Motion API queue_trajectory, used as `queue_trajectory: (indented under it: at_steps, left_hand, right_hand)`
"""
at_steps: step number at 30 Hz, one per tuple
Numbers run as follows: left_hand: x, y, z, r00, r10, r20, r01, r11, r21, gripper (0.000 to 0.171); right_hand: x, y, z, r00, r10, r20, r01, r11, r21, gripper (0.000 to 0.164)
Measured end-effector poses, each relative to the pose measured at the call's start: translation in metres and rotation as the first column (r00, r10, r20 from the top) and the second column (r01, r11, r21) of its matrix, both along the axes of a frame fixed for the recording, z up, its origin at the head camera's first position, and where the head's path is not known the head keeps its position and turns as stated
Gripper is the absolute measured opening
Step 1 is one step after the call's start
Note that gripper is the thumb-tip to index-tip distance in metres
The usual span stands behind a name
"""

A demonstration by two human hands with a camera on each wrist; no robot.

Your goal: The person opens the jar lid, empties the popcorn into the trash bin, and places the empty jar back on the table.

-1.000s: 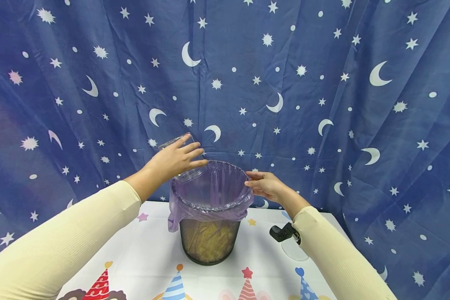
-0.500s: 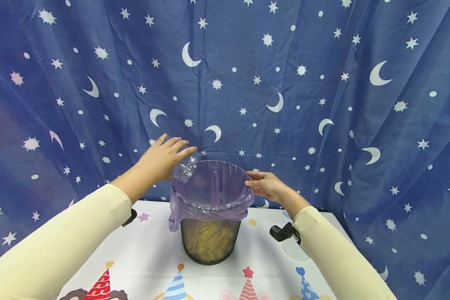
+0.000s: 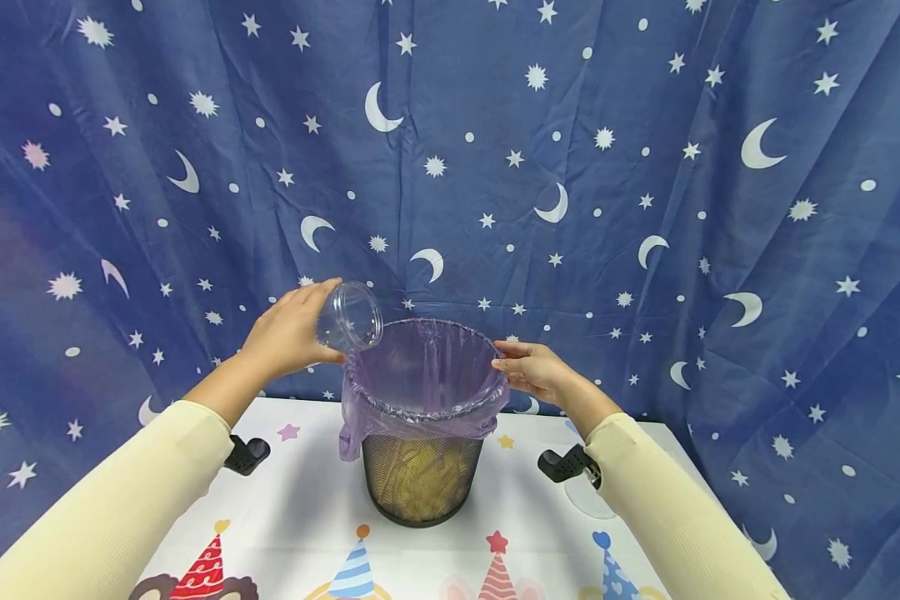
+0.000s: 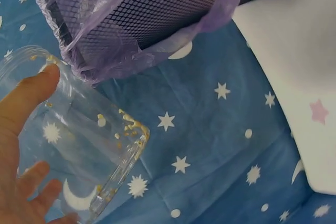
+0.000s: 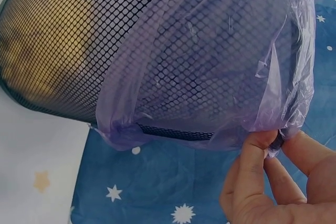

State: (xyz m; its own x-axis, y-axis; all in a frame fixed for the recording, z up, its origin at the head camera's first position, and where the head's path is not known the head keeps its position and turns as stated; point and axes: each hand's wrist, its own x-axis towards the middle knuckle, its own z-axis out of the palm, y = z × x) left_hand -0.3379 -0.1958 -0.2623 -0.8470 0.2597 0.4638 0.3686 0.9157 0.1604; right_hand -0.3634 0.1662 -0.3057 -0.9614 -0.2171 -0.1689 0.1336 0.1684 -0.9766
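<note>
My left hand (image 3: 294,329) grips a clear plastic jar (image 3: 351,317), thumb and fingers spread around its sides. The jar lies tipped sideways at the left rim of a black mesh wastebasket (image 3: 422,479). Small yellowish crumbs (image 4: 131,124) cling to the inside of the jar in the left wrist view. A purple bin bag (image 3: 420,427) lines the basket and folds over its rim. On the opposite side, my right hand (image 3: 534,369) pinches the bag-covered rim between thumb and fingers. Something yellow (image 5: 58,40) shows through the lower mesh.
The basket stands upright on a white table (image 3: 300,500) printed with party hats and stars. Close behind it hangs a blue curtain (image 3: 480,167) with moons and stars. A clear round piece (image 3: 591,500) lies on the table below the right forearm.
My left hand has drawn back leftward from above the basket and turned the jar, so its round end now faces the basket's side. The right hand stays on the rim.
</note>
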Motion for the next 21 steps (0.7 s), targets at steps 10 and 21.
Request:
queue_trajectory:
  at_steps: [10,21]
  left_hand:
    - [0.005,-0.015,-0.022,0.988,0.020,0.154,-0.069,0.947,0.315,0.114]
    - [0.022,-0.033,-0.071,0.956,-0.078,0.281,-0.107,0.802,0.588,0.114]
  right_hand:
    - [0.000,0.002,-0.005,1.000,0.004,0.000,-0.004,0.997,-0.074,0.053]
    - [0.001,0.003,-0.005,1.000,0.023,-0.020,-0.025,0.994,-0.110,0.053]
